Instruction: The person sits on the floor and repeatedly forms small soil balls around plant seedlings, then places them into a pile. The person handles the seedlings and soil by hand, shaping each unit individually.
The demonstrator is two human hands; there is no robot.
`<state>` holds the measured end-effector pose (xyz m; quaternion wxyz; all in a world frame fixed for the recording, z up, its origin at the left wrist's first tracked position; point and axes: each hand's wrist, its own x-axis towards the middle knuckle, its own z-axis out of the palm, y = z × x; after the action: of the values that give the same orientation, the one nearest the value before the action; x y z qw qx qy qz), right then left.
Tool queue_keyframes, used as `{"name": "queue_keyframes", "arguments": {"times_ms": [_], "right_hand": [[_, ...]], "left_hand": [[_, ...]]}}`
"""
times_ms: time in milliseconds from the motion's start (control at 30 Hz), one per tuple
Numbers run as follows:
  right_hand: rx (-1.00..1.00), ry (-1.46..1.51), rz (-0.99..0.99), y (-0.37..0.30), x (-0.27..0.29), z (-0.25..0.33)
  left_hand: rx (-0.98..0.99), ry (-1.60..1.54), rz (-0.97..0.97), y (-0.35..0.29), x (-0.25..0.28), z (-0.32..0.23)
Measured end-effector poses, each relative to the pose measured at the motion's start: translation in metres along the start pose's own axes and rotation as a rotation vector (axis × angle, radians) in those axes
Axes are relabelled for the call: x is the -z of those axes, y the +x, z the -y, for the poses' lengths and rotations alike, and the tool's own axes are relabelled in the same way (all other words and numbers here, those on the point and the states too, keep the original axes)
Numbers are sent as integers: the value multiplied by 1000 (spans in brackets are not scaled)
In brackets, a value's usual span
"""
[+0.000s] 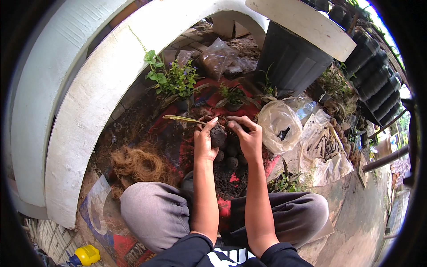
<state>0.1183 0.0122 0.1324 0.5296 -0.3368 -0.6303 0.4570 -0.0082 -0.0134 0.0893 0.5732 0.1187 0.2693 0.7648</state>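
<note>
To your left a heap of brown coir-like fibre (138, 165) lies loose, and near your lap dark crumbly soil (229, 187) lies unshaped, so material seems left to use. Your left hand (205, 139) grasps a soil ball (218, 137) above several rounded, seemingly formed balls (231, 163); your right hand (249, 135) curls close beside it, its grip unclear. A slender yellowish leaf (182, 119) juts from your left hand, and the held ball looks shaped, perhaps unfinished.

The head-worn fisheye looks down at both hands (204, 141) (251, 136).
</note>
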Motion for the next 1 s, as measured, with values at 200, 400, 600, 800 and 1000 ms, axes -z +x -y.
{"name": "queue_keyframes", "arguments": {"times_ms": [200, 400, 600, 800, 1000], "right_hand": [[70, -406, 159, -2, 1, 1], [-50, -244, -269, -2, 11, -49], [-720, -823, 45, -26, 45, -100], [-581, -605, 116, -21, 37, -108], [-506, -180, 21, -10, 24, -83]], "left_hand": [[55, 157, -69, 5, 7, 5], [291, -189, -74, 4, 13, 0], [183, -181, 4, 10, 18, 13], [236, -430, -154, 11, 20, 19], [33, -196, 54, 3, 21, 14]]}}
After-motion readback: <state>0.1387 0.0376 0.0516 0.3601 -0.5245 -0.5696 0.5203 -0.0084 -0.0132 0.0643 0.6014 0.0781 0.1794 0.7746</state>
